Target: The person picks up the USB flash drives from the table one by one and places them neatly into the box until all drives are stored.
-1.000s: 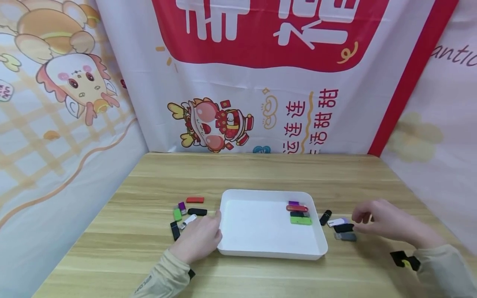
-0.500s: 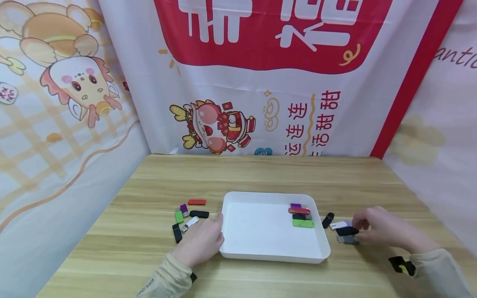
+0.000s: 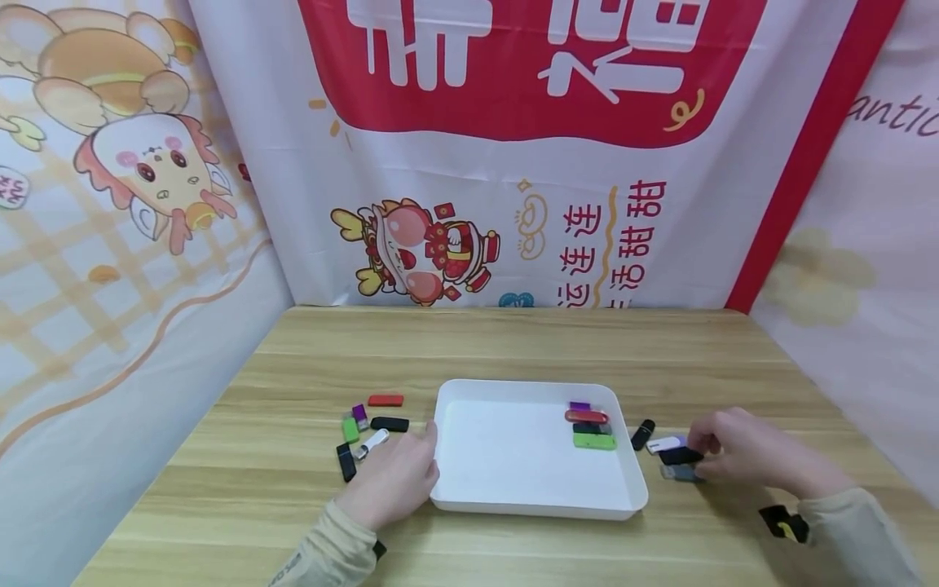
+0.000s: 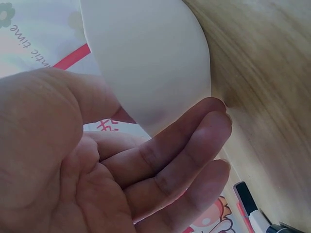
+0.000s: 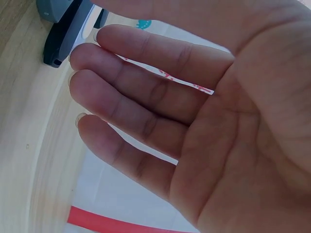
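Observation:
My left hand (image 3: 396, 481) holds the left wall of a white tray (image 3: 528, 507). In the left wrist view its thumb lies on one side of the tray wall (image 4: 150, 58), the fingers on the other. My right hand (image 3: 751, 452) is at a small group of USB sticks right of the tray. Its index finger and thumb are at a black USB stick (image 3: 678, 456) and a grey USB stick (image 3: 680, 473). In the right wrist view the fingers (image 5: 121, 102) are fairly straight, their tips beside the black stick (image 5: 63, 39); thumb contact is unclear.
Inside the tray, purple, red (image 3: 585, 417), black and green (image 3: 594, 441) USB sticks lie in a column. White-and-purple (image 3: 666, 443) and black (image 3: 643, 434) ones lie outside its right wall. Several more, including a red one (image 3: 385, 400), lie left of it on the wooden table (image 3: 513, 334).
My right hand has moved slightly left and down, onto the black and grey USB sticks. My left hand stays at the tray wall.

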`<state>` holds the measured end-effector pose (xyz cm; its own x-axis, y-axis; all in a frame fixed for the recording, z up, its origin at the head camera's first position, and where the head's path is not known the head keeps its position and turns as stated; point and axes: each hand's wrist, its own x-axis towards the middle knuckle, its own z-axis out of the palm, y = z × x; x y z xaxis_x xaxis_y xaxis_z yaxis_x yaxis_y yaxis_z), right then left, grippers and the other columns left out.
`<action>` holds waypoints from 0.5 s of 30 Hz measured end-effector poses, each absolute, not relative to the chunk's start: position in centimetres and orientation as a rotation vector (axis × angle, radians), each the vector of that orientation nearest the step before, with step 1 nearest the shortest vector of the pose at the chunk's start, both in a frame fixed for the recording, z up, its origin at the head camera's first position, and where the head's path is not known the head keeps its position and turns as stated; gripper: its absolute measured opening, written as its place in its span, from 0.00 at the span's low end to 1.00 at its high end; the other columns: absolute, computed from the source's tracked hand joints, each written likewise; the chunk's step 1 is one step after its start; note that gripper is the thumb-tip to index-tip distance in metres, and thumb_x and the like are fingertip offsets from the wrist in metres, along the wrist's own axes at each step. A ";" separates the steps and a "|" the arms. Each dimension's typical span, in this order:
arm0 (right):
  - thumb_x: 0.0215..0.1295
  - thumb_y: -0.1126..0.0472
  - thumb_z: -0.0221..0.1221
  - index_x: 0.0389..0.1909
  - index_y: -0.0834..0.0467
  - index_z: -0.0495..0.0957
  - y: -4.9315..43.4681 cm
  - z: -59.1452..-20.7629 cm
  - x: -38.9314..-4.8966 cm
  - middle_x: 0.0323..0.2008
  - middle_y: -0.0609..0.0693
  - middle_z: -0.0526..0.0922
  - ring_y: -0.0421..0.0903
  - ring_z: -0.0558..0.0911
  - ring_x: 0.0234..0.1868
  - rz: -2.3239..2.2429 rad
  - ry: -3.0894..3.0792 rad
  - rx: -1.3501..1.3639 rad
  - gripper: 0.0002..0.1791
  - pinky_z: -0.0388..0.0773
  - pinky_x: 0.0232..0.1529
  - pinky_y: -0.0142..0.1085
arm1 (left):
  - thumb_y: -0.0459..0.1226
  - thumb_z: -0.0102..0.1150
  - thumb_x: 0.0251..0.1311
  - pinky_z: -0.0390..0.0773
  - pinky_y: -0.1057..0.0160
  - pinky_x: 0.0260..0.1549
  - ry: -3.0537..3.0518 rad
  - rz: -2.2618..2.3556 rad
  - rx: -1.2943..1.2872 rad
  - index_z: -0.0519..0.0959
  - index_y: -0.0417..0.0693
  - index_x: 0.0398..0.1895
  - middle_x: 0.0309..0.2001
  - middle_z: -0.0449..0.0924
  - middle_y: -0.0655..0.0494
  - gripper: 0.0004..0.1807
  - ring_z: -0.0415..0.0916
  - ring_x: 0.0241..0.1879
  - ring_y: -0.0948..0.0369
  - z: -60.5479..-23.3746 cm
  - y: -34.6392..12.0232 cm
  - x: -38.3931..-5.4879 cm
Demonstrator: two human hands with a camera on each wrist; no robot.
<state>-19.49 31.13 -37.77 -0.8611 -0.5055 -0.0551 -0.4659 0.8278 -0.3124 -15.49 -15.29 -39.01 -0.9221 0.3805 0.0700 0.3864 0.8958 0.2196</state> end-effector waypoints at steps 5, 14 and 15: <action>0.45 0.63 0.74 0.30 0.51 0.82 31.0 -37.7 -19.7 0.28 0.39 0.78 0.39 0.75 0.30 -0.430 2.893 -0.790 0.11 0.75 0.31 0.36 | 0.32 0.54 0.60 0.61 0.65 0.10 -2.993 -0.327 -0.632 0.68 0.24 0.63 0.15 0.63 0.59 0.28 0.62 0.12 0.64 -39.1 -15.4 -15.6; 0.45 0.62 0.74 0.30 0.51 0.83 31.1 -38.0 -19.9 0.28 0.40 0.78 0.39 0.74 0.30 -0.427 2.861 -0.761 0.12 0.75 0.31 0.36 | 0.32 0.55 0.60 0.61 0.66 0.10 -2.988 -0.327 -0.636 0.67 0.24 0.63 0.15 0.63 0.59 0.29 0.61 0.12 0.65 -39.4 -15.5 -15.5; 0.45 0.62 0.74 0.31 0.51 0.83 31.1 -38.1 -19.9 0.28 0.40 0.78 0.39 0.74 0.30 -0.427 2.862 -0.762 0.12 0.75 0.31 0.36 | 0.32 0.55 0.60 0.61 0.66 0.10 -2.975 -0.319 -0.645 0.67 0.23 0.63 0.15 0.63 0.60 0.29 0.60 0.12 0.65 -39.4 -15.5 -15.5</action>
<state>-19.91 31.14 -38.09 -0.8599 -0.5056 -0.0699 -0.4633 0.8306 -0.3092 -15.50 -15.46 -39.37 -0.9079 0.4007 0.1227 0.4176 0.8895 0.1855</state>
